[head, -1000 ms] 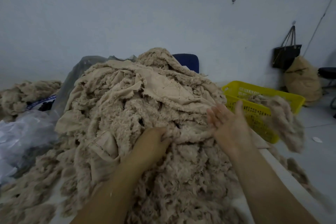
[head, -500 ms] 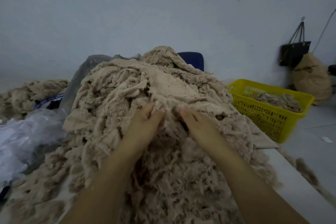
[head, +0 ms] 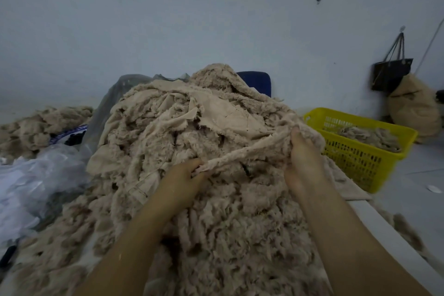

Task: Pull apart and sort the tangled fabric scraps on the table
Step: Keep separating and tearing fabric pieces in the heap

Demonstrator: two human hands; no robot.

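We are gripping fuzzy strip (head: 245,152) atop scrap pile (head: 182,127) covering table (head: 367,221): left hand (head: 185,176) curling round one end, right hand (head: 304,158) pinching other; fingertips sinking into fabric, hard to distinguish.

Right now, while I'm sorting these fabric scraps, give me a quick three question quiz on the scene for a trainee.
1. True or false: the yellow basket holds some scraps.
2. How many hands grip the fabric strip stretched over the pile? A) one B) both C) neither
3. Fill in: the black bag hangs on the ____.
Key: 1 true. 2 B: the left hand and right hand each grip an end. 3 wall.
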